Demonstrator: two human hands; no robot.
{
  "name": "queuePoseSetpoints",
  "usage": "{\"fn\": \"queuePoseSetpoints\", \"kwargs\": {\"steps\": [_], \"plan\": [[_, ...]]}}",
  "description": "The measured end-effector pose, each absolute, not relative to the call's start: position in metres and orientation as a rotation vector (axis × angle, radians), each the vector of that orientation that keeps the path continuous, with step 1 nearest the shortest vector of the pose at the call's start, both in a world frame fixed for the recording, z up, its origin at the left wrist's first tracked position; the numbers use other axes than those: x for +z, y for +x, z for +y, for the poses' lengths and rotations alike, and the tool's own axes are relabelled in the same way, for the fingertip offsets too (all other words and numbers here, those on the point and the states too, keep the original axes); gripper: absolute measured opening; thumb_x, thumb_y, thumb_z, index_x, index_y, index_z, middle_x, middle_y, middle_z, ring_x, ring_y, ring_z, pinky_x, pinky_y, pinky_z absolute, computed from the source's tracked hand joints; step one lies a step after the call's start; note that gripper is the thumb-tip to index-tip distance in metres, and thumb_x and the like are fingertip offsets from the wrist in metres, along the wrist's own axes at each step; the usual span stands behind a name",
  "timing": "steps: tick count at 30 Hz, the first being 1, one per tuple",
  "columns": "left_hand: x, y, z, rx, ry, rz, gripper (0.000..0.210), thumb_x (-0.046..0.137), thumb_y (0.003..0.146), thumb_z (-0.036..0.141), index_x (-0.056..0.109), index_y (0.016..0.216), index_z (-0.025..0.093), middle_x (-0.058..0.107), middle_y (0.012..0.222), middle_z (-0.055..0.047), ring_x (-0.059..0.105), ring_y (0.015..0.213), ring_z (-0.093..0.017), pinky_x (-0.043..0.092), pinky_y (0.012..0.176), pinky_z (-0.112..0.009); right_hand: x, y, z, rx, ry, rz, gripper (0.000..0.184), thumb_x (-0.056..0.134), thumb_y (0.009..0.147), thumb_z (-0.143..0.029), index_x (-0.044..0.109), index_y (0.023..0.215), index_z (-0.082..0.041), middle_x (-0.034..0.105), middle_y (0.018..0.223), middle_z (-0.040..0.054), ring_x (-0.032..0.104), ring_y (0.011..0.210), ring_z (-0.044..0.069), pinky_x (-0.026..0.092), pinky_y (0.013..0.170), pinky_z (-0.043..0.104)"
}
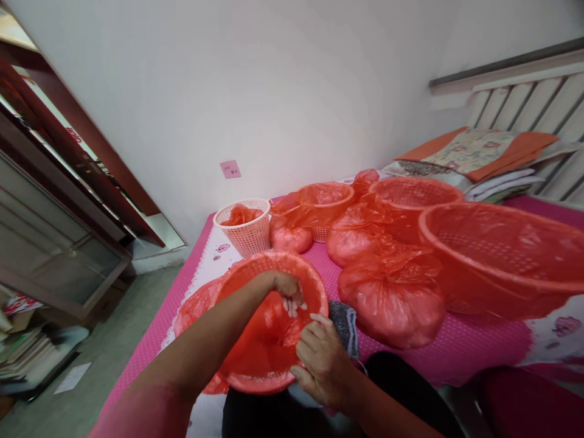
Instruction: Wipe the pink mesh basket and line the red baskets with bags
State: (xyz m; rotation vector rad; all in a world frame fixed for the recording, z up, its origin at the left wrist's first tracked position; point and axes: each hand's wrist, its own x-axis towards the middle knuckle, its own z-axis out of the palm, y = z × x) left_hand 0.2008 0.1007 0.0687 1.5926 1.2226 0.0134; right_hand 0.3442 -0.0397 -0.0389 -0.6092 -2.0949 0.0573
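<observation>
A round basket [292,258], lined with a thin red plastic bag [246,359], stands right in front of me, its mouth facing up toward me. My left hand [290,292] reaches down inside it, fingers loosely apart near the inner wall with nothing seen in them. On the near right side, my right hand [322,359] is closed over the basket's rim and the edge of the liner. The basket's underside is hidden. Just right of it lies a grey cloth [344,322].
Red-lined baskets [497,267] and filled red bags [392,298] crowd the right of the pink dotted cover [319,264]. A pale basket [249,237] holding a red bag stands near the wall. Folded fabrics [483,152] lie far right; an open door [55,231] is at left.
</observation>
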Motion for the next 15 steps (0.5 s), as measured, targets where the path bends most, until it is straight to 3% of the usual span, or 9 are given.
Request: {"fn": "queuePoseSetpoints", "kwargs": {"steps": [3, 4, 5, 9, 11, 15], "plan": [[0.108, 0.182, 0.097, -0.031, 1.677, 1.269, 0.021, 0.084, 0.082, 0.032, 0.07, 0.077, 0.017, 0.073, 0.079, -0.004, 0.068, 0.077, -0.02, 0.059, 0.075, -0.036, -0.04, 0.344, -0.04, 0.048, -0.618, -2.093, 0.019, 0.059, 0.096, -0.028, 0.054, 0.079, -0.023, 0.058, 0.078, 0.0004, 0.05, 0.083, 0.022, 0.04, 0.108, 0.049], [0.121, 0.173, 0.09, 0.019, 1.723, 1.285, 0.019, 0.082, 0.082, 0.032, 0.07, 0.075, 0.019, 0.072, 0.078, -0.003, 0.067, 0.079, -0.02, 0.057, 0.079, -0.035, -0.039, 0.344, -0.041, 0.044, -0.619, -2.09, 0.019, 0.058, 0.096, -0.028, 0.053, 0.078, -0.023, 0.057, 0.077, 0.0004, 0.05, 0.083, 0.022, 0.04, 0.108, 0.049], [0.134, 0.162, 0.079, 0.135, 1.804, 1.308, 0.016, 0.078, 0.085, 0.035, 0.072, 0.082, 0.021, 0.074, 0.085, -0.002, 0.067, 0.086, -0.02, 0.056, 0.086, -0.034, -0.038, 0.345, -0.041, 0.041, -0.614, -2.088, 0.019, 0.057, 0.097, -0.028, 0.053, 0.078, -0.023, 0.057, 0.077, 0.0003, 0.05, 0.083, 0.022, 0.041, 0.107, 0.048], [0.145, 0.104, 0.022, 0.997, 2.046, 1.682, 0.036, 0.062, 0.092, 0.053, 0.074, 0.103, 0.021, 0.078, 0.105, -0.008, 0.071, 0.1, -0.026, 0.054, 0.097, -0.042, -0.035, 0.347, -0.042, 0.032, -0.593, -2.08, 0.019, 0.052, 0.098, -0.025, 0.053, 0.079, -0.023, 0.055, 0.077, 0.0005, 0.05, 0.083, 0.022, 0.041, 0.107, 0.048], [0.123, 0.076, -0.006, 1.267, 1.863, 1.914, 0.043, 0.06, 0.091, 0.056, 0.073, 0.109, 0.019, 0.077, 0.117, -0.013, 0.071, 0.111, -0.029, 0.052, 0.106, -0.048, -0.035, 0.35, -0.043, 0.021, -0.584, -2.09, 0.019, 0.051, 0.098, -0.024, 0.052, 0.079, -0.023, 0.055, 0.076, 0.0004, 0.05, 0.083, 0.022, 0.042, 0.107, 0.049], [0.058, 0.048, -0.041, 1.394, 1.402, 1.964, 0.063, 0.066, 0.087, 0.059, 0.063, 0.133, 0.015, 0.066, 0.146, -0.022, 0.06, 0.138, -0.035, 0.046, 0.117, -0.054, -0.037, 0.356, -0.045, 0.001, -0.582, -2.107, 0.019, 0.048, 0.098, -0.022, 0.051, 0.079, -0.023, 0.054, 0.077, 0.0005, 0.049, 0.082, 0.022, 0.045, 0.104, 0.05]]}}
